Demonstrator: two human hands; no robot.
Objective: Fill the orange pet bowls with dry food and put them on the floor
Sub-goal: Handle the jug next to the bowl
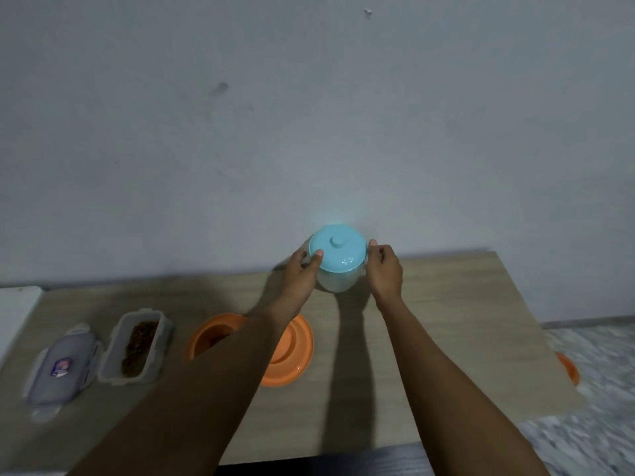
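A: What are the grips holding?

B: The left grip (300,269) is curling round a pale jar (335,281), its thumb lying on the teal lid (338,250). The right grip (383,269) is pinching the jar's other side at the lid's rim.

A: And the bowls?

B: One orange bowl (209,333) with brown food is sitting on the desk (446,338) under the left forearm, touching a second orange bowl (292,348). A third orange bowl (568,367) is lying on the floor (601,424). The open food box (164,341) is standing further left.
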